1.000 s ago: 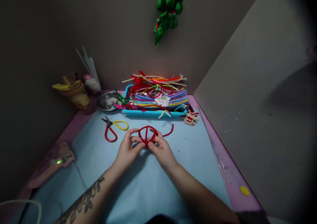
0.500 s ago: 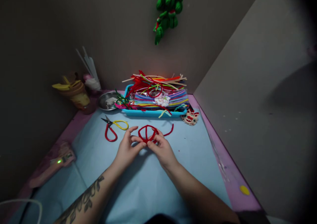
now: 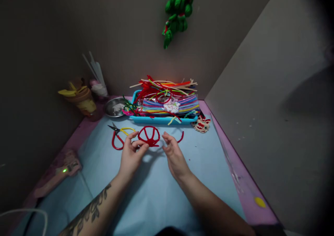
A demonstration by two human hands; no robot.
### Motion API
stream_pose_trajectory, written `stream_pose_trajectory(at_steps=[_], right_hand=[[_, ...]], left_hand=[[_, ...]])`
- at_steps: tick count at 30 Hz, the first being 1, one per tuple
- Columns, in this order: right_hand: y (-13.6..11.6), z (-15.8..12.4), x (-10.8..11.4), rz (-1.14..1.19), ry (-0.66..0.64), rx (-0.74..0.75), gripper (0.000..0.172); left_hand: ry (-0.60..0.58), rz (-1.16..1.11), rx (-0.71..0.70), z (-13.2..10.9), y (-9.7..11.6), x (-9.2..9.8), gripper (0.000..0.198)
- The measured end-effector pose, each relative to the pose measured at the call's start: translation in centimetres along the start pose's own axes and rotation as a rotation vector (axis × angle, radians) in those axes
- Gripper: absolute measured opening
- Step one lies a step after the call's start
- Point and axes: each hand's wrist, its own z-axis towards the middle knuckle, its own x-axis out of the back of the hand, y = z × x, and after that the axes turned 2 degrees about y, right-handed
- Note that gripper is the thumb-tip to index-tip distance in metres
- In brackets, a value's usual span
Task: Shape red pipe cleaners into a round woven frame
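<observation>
Between thumb and fingers, my left hand (image 3: pixel 133 152) pinches the lower left edge of a red pipe-cleaner shape (image 3: pixel 149 136), a rounded frame with several ribs meeting at its bottom. My right hand (image 3: pixel 174 156) is apart from it on the right, fingers spread and holding nothing. A loose red pipe cleaner (image 3: pixel 181 137) lies on the blue mat just beyond my right fingers, partly hidden by them. Scissors (image 3: pixel 117 133) with one red and one yellow handle rest behind my left hand, which covers part of the yellow loop.
A blue tray (image 3: pixel 161 120) of coloured pipe cleaners stands at the back, beside a metal bowl (image 3: pixel 114 107) and a lion-face ornament (image 3: pixel 201 124). A pink glue gun (image 3: pixel 60 173) lies at left, near a cup (image 3: pixel 83 102). Tweezers (image 3: pixel 236 178) lie along the right edge.
My right hand has let go of the red pipe-cleaner shape and moved slightly right, its fingers opening. My left hand has shifted a little left with the shape, which now shows more ribs.
</observation>
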Motion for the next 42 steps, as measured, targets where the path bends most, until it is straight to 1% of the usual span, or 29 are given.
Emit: stream_pose_trajectory(at_steps=[3, 5, 7, 10, 11, 13, 15, 16, 18, 21, 25, 29, 34, 36, 40, 42], right_hand=[[0.6, -0.4, -0.5, -0.099, 0.035, 0.012, 0.048], [0.7, -0.5, -1.0, -0.144, 0.008, 0.021, 0.043], [0.5, -0.4, -1.6, -0.115, -0.014, 0.057, 0.035], [0.3, -0.1, -1.9, -0.046, 0.016, 0.064, 0.023], [0.2, 0.0, -1.8, -0.050, 0.043, 0.059, 0.022], [0.1, 0.3, -1.3, -0.134, 0.089, 0.060, 0.021], [-0.1, 0.5, -0.7, -0.282, 0.102, 0.073, 0.020], [-0.3, 0.6, -0.4, -0.347, 0.089, 0.074, 0.019], [-0.6, 0.6, 0.0, -0.430, 0.049, 0.070, 0.016], [-1.0, 0.6, 0.0, -0.496, 0.019, 0.086, 0.011], [-1.0, 0.4, -0.1, -0.495, 0.013, 0.099, 0.010], [-0.9, 0.2, -0.2, -0.450, -0.030, 0.141, 0.011], [-0.9, 0.1, 0.0, -0.461, -0.053, 0.211, 0.010], [-0.9, 0.2, 0.1, -0.473, -0.059, 0.219, 0.010], [-1.1, 0.2, 0.0, -0.520, -0.034, 0.214, 0.012], [-1.1, 0.1, -0.2, -0.528, -0.023, 0.217, 0.012]], left_hand=[[0.062, -0.157, 0.047, 0.0, 0.0, -0.2, 0.066], [0.052, -0.220, 0.064, -0.3, -0.2, -0.5, 0.066], [0.006, -0.236, 0.079, -0.6, -0.6, -0.9, 0.068], [-0.079, -0.184, 0.108, -1.0, -1.2, -1.3, 0.068], [-0.081, -0.147, 0.101, -1.1, -1.3, -1.3, 0.066], [-0.022, -0.043, 0.033, -1.1, -1.2, -1.2, 0.061], [0.072, 0.084, -0.076, -1.1, -0.7, -1.0, 0.062], [0.062, 0.140, -0.092, -1.1, -0.4, -0.9, 0.064], [-0.017, 0.178, -0.041, -1.1, 0.1, -0.8, 0.067], [-0.089, 0.131, 0.044, -1.0, 0.2, -0.7, 0.071], [-0.110, -0.017, 0.119, -0.8, -0.5, -0.7, 0.076], [-0.150, -0.093, 0.166, -0.8, -0.8, -0.7, 0.072], [-0.208, -0.190, 0.240, -1.0, -0.5, -1.0, 0.068], [-0.202, -0.207, 0.250, -0.9, -0.6, -1.1, 0.067], [-0.137, -0.238, 0.252, -0.8, -0.7, -1.1, 0.064], [-0.132, -0.254, 0.245, -0.9, -0.8, -1.2, 0.063]])
